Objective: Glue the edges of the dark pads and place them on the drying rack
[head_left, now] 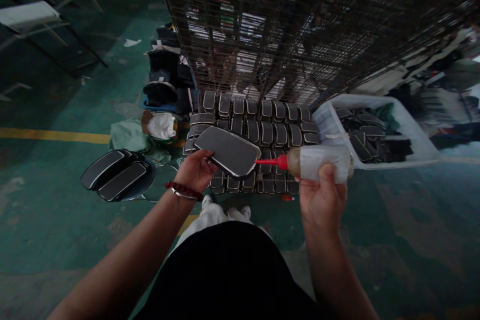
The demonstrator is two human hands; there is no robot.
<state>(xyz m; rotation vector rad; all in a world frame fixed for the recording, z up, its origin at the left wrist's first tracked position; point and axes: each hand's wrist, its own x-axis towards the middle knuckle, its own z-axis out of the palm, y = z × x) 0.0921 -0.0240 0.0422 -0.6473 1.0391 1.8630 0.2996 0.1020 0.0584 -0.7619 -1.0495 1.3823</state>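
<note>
My left hand [197, 170] grips the near left corner of a dark, rounded rectangular panel [228, 151] with a pale line along its rim. My right hand [324, 197] is wrapped round a squeeze bottle [318, 162] with a whitish band about it, held on its side. The bottle's red nozzle [275, 161] points left, its tip at the panel's right edge. Below the panel, rows of similar dark pieces [266, 132] with pale rims lie close together.
A wire rack [262, 25] rises beyond the rows. At right stands a white bin [422, 147] holding dark pieces. Two larger panels [122, 181] rest on a round stool at left, near green cloth [127, 135]. Dark bundles [161, 72] are stacked farther back.
</note>
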